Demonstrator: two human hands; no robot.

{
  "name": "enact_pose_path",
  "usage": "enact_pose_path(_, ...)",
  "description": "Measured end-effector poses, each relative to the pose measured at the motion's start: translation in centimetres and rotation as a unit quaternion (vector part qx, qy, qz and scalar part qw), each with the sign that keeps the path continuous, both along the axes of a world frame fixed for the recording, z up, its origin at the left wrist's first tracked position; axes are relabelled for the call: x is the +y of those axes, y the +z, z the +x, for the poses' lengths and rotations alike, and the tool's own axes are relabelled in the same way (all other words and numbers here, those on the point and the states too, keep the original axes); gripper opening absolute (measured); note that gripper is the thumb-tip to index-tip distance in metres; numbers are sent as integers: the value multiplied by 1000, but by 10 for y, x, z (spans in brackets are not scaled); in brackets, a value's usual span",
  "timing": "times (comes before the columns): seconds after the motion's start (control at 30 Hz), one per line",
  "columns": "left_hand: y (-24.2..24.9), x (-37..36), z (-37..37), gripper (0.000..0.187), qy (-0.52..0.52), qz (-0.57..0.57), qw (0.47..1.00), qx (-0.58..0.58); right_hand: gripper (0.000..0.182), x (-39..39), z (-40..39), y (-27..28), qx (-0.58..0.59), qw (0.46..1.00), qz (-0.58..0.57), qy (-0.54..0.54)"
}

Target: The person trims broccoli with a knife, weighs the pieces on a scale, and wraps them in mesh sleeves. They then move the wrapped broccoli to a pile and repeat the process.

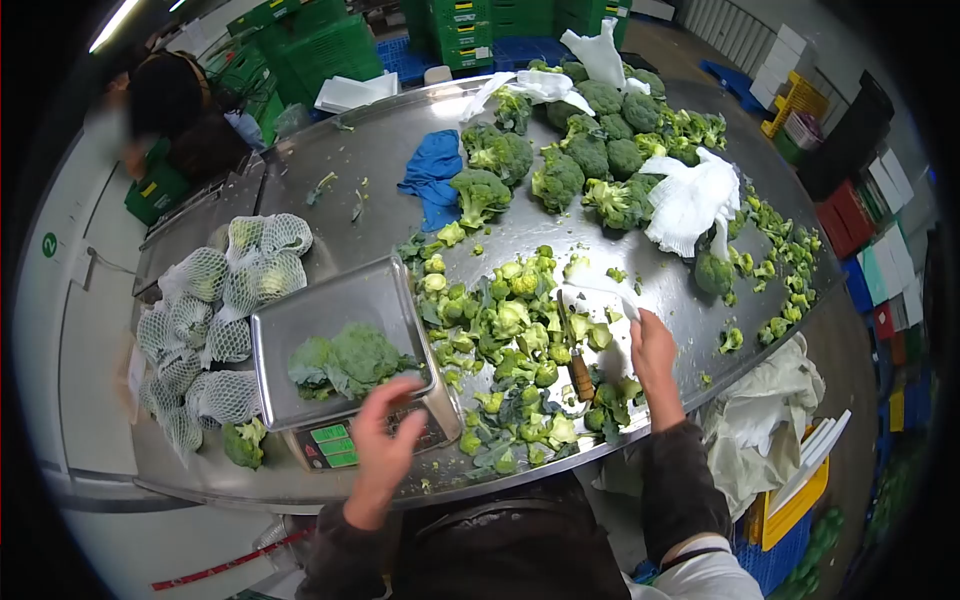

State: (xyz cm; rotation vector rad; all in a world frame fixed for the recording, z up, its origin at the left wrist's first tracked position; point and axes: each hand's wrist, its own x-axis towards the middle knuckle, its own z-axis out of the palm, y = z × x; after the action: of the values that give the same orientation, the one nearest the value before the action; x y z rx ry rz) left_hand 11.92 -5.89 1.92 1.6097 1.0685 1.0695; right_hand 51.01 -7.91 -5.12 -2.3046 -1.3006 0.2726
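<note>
My left hand [387, 440] is over the front edge of the weighing scale [275, 355], fingers apart and empty, slightly blurred. Broccoli leaves [350, 362] lie on the scale's metal tray. My right hand [652, 350] has its fingers pressed together on the end of a thin white net sleeve [605, 287], right of the cut broccoli pieces [510, 320]. Among those pieces lies a knife [578, 370] with a wooden handle. Behind are whole broccoli heads [557, 180] with white netting [693, 203] on them and a blue cloth [433, 172] at their left.
Netted broccoli [225, 280] is piled left of the scale, with one bare head [243, 443] near the table edge. Another person [175, 110] stands at the upper left. Green crates [330, 50] are stacked behind the table. A pale bag [765, 410] hangs at the right.
</note>
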Motion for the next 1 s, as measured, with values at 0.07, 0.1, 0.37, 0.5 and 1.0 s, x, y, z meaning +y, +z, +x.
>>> enact_pose_path(0.07, -2, -1, 40, 47, -51, -120, 990, -58, 28, -4, -34, 15, 250, 965, 80, 21)
enact_pose_path(0.1, -3, 1, 57, 46, -70, -152, 983, -80, 29, -11, -53, 13, 392, 913, 104, 40)
enact_pose_path(0.37, -18, 16, 78, 41, -32, -254, 944, -208, 44, -33, -142, 39, 544, 793, 52, 269)
enact_pose_path(0.5, -24, 1, 76, 38, -51, -218, 974, -34, 65, -2, -136, 90, 246, 918, 151, 272)
enact_pose_path(1.0, -44, -34, 49, 38, 36, -232, 904, -357, 24, 4, -231, 54, 474, 823, 157, 271)
